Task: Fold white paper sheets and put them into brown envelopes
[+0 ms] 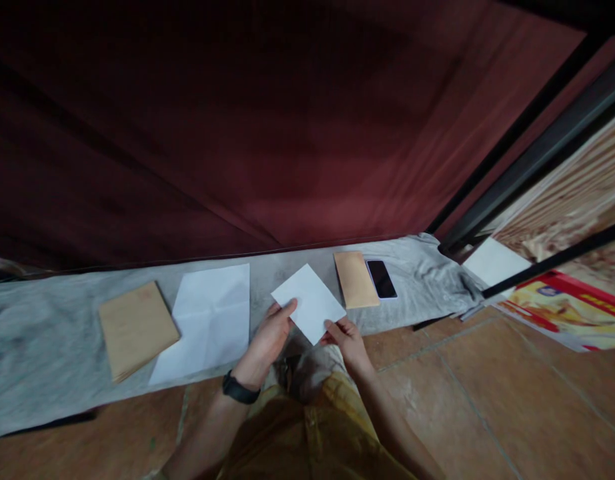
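Note:
A folded white sheet of paper is held up between my two hands, tilted so that one corner points away from me. My left hand pinches its left side, thumb on top. At its lower right edge, my right hand grips it with thumb above and fingers beneath. Beyond the right hand lies a brown envelope. To the left, creased white paper rests flat, partly under a stack of brown envelopes.
A grey cloth covers the long narrow surface. A dark phone lies beside the single envelope. Behind hangs a dark red curtain. Black metal bars and a colourful printed box stand at the right, above a tiled floor.

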A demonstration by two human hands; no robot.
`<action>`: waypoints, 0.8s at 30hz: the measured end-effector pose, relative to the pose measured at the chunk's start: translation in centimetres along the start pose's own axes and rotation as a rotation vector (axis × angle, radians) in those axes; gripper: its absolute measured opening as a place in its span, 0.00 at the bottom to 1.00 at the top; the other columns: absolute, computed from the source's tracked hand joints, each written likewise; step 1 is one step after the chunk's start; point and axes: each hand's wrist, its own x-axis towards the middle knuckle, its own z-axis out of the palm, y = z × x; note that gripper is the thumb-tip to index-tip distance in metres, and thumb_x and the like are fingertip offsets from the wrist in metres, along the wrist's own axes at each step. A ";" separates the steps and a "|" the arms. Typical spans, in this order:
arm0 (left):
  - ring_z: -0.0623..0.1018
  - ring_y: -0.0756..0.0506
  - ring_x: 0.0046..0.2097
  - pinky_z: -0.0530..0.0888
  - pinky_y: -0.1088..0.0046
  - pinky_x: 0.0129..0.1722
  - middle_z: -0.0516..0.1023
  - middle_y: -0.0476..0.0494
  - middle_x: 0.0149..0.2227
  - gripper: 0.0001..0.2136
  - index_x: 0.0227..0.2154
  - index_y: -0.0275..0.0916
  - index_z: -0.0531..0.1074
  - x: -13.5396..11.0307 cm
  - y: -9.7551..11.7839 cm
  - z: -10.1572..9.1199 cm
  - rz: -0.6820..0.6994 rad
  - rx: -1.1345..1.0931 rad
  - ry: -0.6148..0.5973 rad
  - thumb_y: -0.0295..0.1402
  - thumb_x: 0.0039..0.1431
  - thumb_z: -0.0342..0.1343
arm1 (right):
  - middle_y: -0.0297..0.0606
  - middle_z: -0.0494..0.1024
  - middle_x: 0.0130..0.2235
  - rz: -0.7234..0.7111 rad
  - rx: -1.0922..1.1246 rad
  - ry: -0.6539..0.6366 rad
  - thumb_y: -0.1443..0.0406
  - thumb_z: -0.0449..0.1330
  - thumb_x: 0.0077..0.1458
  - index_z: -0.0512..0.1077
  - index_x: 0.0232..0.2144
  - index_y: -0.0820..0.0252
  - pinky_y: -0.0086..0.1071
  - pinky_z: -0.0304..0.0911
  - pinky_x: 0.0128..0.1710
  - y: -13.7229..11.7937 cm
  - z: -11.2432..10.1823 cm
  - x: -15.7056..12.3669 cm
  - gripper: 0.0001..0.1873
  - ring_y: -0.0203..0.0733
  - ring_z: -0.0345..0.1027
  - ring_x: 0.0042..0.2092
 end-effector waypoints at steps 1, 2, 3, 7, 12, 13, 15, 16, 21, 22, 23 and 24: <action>0.81 0.42 0.44 0.76 0.69 0.45 0.84 0.41 0.41 0.20 0.41 0.36 0.79 0.1 0.3 -0.3 0.034 0.054 0.029 0.39 0.45 0.72 | 0.32 0.75 0.23 -0.034 -0.032 0.030 0.44 0.70 0.43 0.76 0.29 0.59 0.34 0.68 0.28 0.0 -0.1 0.1 0.25 0.39 0.68 0.25; 0.81 0.44 0.41 0.76 0.71 0.41 0.84 0.42 0.39 0.20 0.39 0.36 0.79 0.2 0.6 -0.6 0.074 0.116 0.067 0.40 0.44 0.72 | 0.31 0.74 0.22 -0.072 -0.064 0.058 0.43 0.69 0.44 0.76 0.29 0.59 0.33 0.67 0.27 0.0 -0.2 0.3 0.25 0.39 0.68 0.24; 0.80 0.46 0.38 0.74 0.74 0.37 0.83 0.44 0.37 0.19 0.38 0.37 0.79 0.4 0.9 -1.0 0.115 0.187 0.106 0.42 0.44 0.71 | 0.31 0.74 0.22 -0.107 -0.093 0.082 0.43 0.68 0.45 0.76 0.29 0.59 0.33 0.66 0.27 0.0 -0.4 0.6 0.25 0.38 0.67 0.24; 0.73 0.50 0.29 0.67 0.77 0.28 0.79 0.49 0.28 0.18 0.32 0.37 0.79 0.6 2.2 -1.9 0.222 0.499 0.171 0.48 0.46 0.67 | 0.30 0.73 0.22 -0.188 -0.169 0.109 0.46 0.66 0.49 0.76 0.29 0.59 0.31 0.64 0.26 -0.2 -1.2 1.2 0.22 0.37 0.66 0.24; 0.71 0.50 0.25 0.67 0.75 0.27 0.73 0.52 0.22 0.19 0.31 0.39 0.76 0.1 2.6 -1.5 0.306 0.635 0.176 0.51 0.50 0.63 | 0.34 0.80 0.33 -0.174 -0.066 0.077 0.49 0.67 0.50 0.78 0.41 0.57 0.31 0.67 0.28 -0.3 -1.2 1.3 0.22 0.39 0.70 0.30; 0.71 0.49 0.25 0.67 0.75 0.27 0.73 0.52 0.21 0.18 0.31 0.39 0.75 -0.1 2.6 -1.4 0.322 0.646 0.173 0.51 0.50 0.62 | 0.35 0.81 0.36 -0.154 -0.043 0.048 0.49 0.68 0.49 0.78 0.42 0.56 0.32 0.69 0.29 -0.1 -1.1 1.3 0.23 0.40 0.72 0.32; 0.72 0.49 0.25 0.68 0.74 0.28 0.73 0.52 0.21 0.17 0.31 0.39 0.75 -0.5 2.6 -1.1 0.354 0.683 0.158 0.50 0.53 0.61 | 0.37 0.82 0.37 -0.117 -0.016 0.004 0.50 0.70 0.46 0.79 0.40 0.56 0.33 0.71 0.31 0.1 -1.1 1.2 0.22 0.42 0.73 0.34; 0.73 0.49 0.26 0.69 0.74 0.29 0.73 0.52 0.21 0.16 0.31 0.39 0.75 -0.6 2.6 -1.0 0.375 0.707 0.150 0.49 0.54 0.60 | 0.37 0.82 0.36 -0.108 -0.007 -0.005 0.50 0.71 0.45 0.79 0.38 0.57 0.34 0.71 0.31 0.3 -1.1 1.2 0.22 0.42 0.74 0.34; 0.78 0.47 0.31 0.72 0.74 0.34 0.79 0.50 0.27 0.11 0.33 0.41 0.77 -1.6 2.8 -0.8 0.491 0.833 0.079 0.43 0.58 0.58 | 0.35 0.83 0.33 -0.140 0.036 0.078 0.51 0.72 0.44 0.80 0.33 0.57 0.37 0.73 0.39 0.3 -1.3 1.6 0.18 0.42 0.74 0.34; 0.78 0.47 0.31 0.72 0.74 0.34 0.80 0.50 0.27 0.10 0.33 0.42 0.77 -1.7 2.8 -0.8 0.512 0.861 0.062 0.42 0.59 0.58 | 0.35 0.83 0.33 -0.145 0.039 0.098 0.51 0.73 0.44 0.80 0.32 0.57 0.38 0.73 0.40 0.2 -1.3 1.8 0.18 0.41 0.74 0.34; 0.78 0.48 0.32 0.73 0.74 0.35 0.80 0.50 0.28 0.09 0.33 0.42 0.77 -1.8 2.8 -0.7 0.536 0.885 0.048 0.41 0.59 0.57 | 0.35 0.83 0.32 -0.149 0.041 0.114 0.52 0.73 0.43 0.80 0.31 0.57 0.38 0.72 0.41 0.1 -1.3 1.8 0.17 0.41 0.74 0.34; 0.78 0.48 0.32 0.73 0.75 0.35 0.80 0.51 0.28 0.09 0.33 0.43 0.78 -1.9 2.8 -0.7 0.559 0.904 0.037 0.41 0.60 0.57 | 0.35 0.83 0.32 -0.151 0.044 0.126 0.52 0.73 0.43 0.80 0.31 0.57 0.38 0.72 0.42 0.1 -1.4 1.9 0.17 0.41 0.74 0.34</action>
